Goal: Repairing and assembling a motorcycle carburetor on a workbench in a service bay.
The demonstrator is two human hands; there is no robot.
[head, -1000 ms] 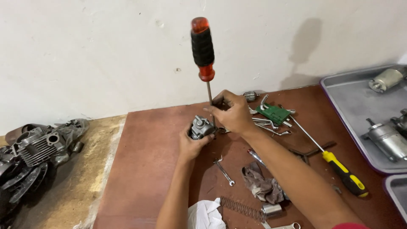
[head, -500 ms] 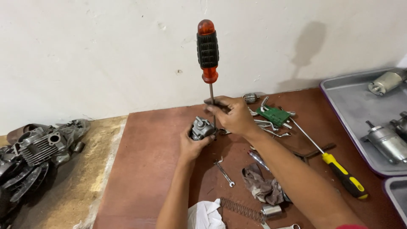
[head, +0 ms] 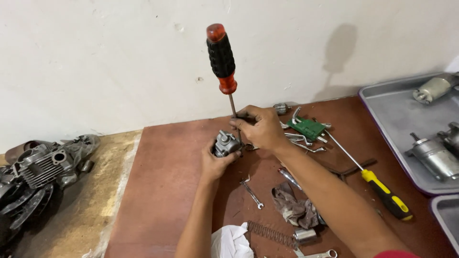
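- The left hand [head: 216, 162] is closed around a small grey metal part [head: 225, 142], held on the brown tabletop [head: 162, 181] at frame centre.
- The right hand [head: 260, 128] pinches the shaft of a screwdriver [head: 221, 57] with a black and red handle; the tool stands upright, tip at the part.
- A small wrench [head: 252, 193], a rag [head: 296, 210] and a spring [head: 270, 234] lie lower centre.
- A yellow-handled screwdriver [head: 385, 195] lies at right, near a grey tray [head: 392, 119].

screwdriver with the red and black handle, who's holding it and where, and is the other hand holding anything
The right hand pinches the screwdriver low on its metal shaft, handle up. The left hand cups the small grey metal part from below.
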